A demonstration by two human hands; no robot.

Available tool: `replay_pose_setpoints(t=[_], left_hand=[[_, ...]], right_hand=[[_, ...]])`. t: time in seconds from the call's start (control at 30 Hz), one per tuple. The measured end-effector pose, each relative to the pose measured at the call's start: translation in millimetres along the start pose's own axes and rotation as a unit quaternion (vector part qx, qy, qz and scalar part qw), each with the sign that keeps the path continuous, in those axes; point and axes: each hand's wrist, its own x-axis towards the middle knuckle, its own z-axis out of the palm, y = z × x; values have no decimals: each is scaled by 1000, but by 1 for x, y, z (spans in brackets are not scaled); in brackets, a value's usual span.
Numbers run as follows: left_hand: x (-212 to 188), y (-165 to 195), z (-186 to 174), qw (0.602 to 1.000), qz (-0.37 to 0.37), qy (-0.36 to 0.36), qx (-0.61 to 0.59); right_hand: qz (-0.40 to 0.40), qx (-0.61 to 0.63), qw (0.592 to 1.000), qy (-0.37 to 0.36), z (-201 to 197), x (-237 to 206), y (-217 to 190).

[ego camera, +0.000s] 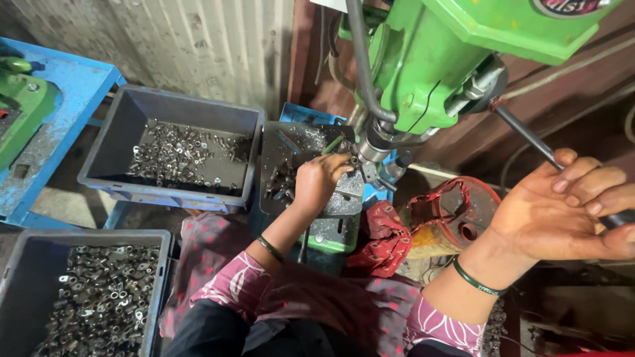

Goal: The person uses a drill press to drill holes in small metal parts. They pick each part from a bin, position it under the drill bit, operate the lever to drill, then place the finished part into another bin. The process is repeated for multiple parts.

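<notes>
A green drill press [436, 59] stands in front of me. My left hand [319, 182] rests on its grey work table [344, 198], fingers pinched on a small metal part under the spindle [374, 149]; the part itself is mostly hidden. My right hand [569, 211] is raised at the right, fingers curled around the dark feed lever handle [529, 139]. Metal shavings lie on the table around my left hand. Both wrists wear green bangles.
A grey bin [169, 149] holding several small metal parts sits to the left of the press. Another grey bin [86, 297] full of similar parts is at bottom left. A blue stand [63, 86] carries another green machine. Red cloth [390, 238] lies near my lap.
</notes>
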Motion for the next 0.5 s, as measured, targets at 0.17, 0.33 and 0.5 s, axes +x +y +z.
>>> replay_pose_setpoints(t=[0.17, 0.33, 0.5], left_hand=[[4, 10, -11, 1000, 4, -3, -1], [10, 21, -10, 997, -67, -13, 26], [8, 18, -10, 992, -111, -37, 35]], right_hand=[[-1, -28, 999, -25, -12, 6, -2], [24, -69, 995, -66, -64, 69, 4], [122, -89, 988, -38, -126, 168, 28]])
